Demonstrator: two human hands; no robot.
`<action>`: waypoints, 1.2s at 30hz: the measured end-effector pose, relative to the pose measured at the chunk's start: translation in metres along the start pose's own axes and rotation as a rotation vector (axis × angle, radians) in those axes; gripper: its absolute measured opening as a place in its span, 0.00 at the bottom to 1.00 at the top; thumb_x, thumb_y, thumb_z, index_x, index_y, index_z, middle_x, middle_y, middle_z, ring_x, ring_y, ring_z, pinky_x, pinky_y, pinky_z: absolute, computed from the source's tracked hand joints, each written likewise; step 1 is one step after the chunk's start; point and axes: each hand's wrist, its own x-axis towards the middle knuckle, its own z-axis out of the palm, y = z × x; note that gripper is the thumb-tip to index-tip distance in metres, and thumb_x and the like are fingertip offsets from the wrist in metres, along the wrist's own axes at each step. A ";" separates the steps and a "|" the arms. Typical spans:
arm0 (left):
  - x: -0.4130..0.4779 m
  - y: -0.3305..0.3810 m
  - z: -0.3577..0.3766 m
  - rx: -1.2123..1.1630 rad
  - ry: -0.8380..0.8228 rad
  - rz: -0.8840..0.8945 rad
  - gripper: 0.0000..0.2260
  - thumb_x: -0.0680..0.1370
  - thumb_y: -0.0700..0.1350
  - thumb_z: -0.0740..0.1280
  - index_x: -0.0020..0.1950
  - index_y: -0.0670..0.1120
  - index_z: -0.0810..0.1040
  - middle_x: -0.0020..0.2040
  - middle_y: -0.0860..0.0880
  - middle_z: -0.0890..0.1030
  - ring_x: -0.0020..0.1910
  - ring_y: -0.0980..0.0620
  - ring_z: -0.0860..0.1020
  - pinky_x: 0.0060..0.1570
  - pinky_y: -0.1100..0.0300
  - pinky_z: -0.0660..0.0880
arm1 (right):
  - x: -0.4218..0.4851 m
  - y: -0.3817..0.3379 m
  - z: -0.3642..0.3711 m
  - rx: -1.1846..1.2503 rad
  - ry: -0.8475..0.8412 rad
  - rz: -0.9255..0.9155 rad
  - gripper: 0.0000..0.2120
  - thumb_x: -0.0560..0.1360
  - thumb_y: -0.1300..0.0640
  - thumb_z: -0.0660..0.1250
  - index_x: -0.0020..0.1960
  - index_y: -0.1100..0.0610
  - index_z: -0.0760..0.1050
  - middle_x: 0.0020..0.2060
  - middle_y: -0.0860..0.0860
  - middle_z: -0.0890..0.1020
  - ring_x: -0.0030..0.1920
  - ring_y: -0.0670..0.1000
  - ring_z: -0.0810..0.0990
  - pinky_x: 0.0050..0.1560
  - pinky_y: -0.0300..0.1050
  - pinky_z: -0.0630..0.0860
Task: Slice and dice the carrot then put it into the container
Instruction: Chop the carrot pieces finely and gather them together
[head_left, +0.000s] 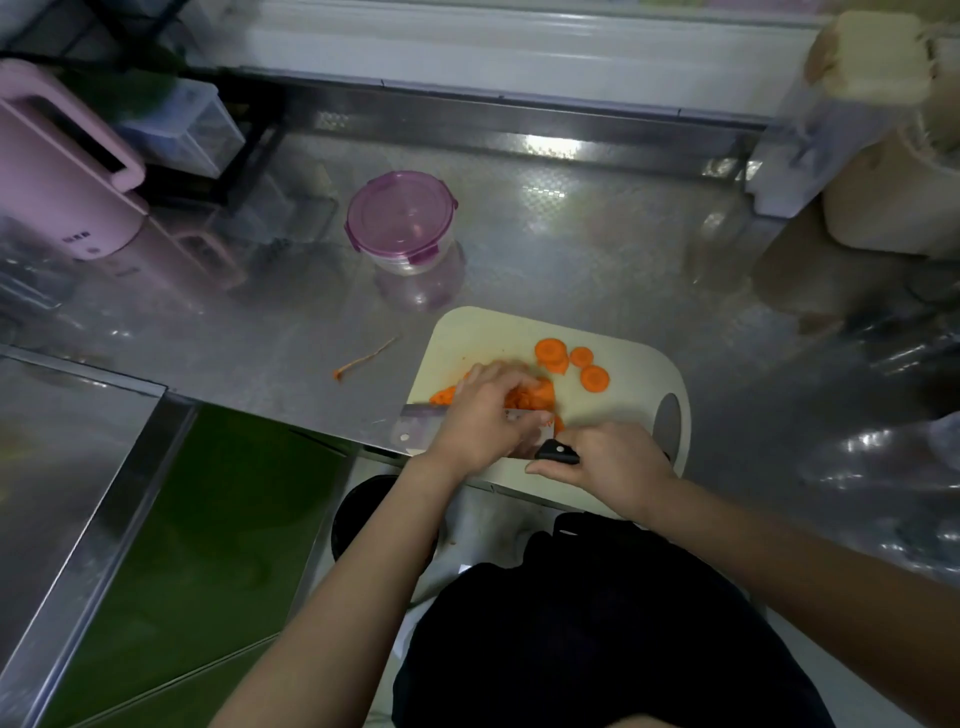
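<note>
A cream cutting board lies at the counter's front edge. Three round carrot slices sit loose on its far part. My left hand curls over a heap of cut carrot pieces and reaches across the flat of a cleaver blade. My right hand grips the cleaver's black handle at the board's near edge. A round clear container with a purple clip lid stands closed on the counter, beyond the board to the left.
A thin carrot peel lies on the steel counter left of the board. A pink appliance stands at the far left, beige jars at the far right. The counter's front edge drops off just left of the cleaver.
</note>
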 end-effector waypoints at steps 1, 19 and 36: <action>0.001 0.001 0.000 0.061 0.005 -0.011 0.15 0.71 0.51 0.73 0.56 0.49 0.79 0.53 0.51 0.76 0.54 0.51 0.68 0.57 0.59 0.63 | 0.000 0.000 0.000 0.004 0.001 -0.002 0.27 0.74 0.31 0.54 0.54 0.51 0.77 0.45 0.50 0.83 0.49 0.52 0.80 0.40 0.44 0.68; 0.002 0.011 -0.037 -0.130 0.544 0.038 0.03 0.78 0.38 0.64 0.45 0.40 0.76 0.42 0.47 0.77 0.44 0.48 0.74 0.44 0.60 0.69 | 0.003 -0.001 0.002 0.125 0.040 0.152 0.25 0.73 0.32 0.57 0.45 0.52 0.78 0.36 0.51 0.80 0.42 0.53 0.80 0.34 0.44 0.62; 0.002 -0.021 0.014 0.114 0.217 -0.081 0.06 0.77 0.43 0.65 0.50 0.42 0.77 0.51 0.44 0.77 0.52 0.43 0.72 0.53 0.53 0.66 | 0.024 0.011 -0.001 0.600 0.147 0.496 0.27 0.74 0.35 0.58 0.30 0.56 0.72 0.24 0.50 0.72 0.29 0.51 0.73 0.28 0.45 0.61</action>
